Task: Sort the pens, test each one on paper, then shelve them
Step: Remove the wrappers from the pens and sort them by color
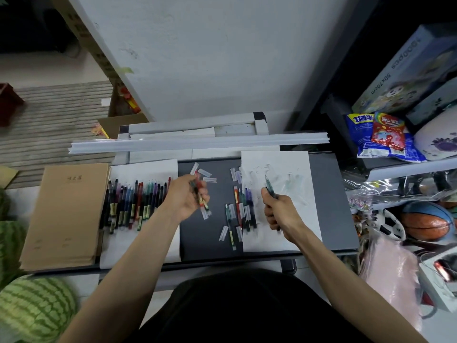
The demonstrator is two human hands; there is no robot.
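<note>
A: Hands?
B: My right hand (278, 210) grips a green pen (270, 186), tip over the test sheet (294, 219). My left hand (186, 198), left of that sheet, clamps a few pens (200, 194).
A: The rest?
B: Loose pens (241, 211) at the sheet's left edge; sorted row (133, 204) farther left.

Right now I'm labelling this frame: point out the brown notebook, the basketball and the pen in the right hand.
brown notebook (65, 214), head view, cover middle
basketball (426, 222), head view, orange panel
pen (270, 186), head view, barrel above the fist

Watermelon (34, 308), basketball (427, 222), snack bags (385, 137), possibly a puzzle box (405, 70)
</note>
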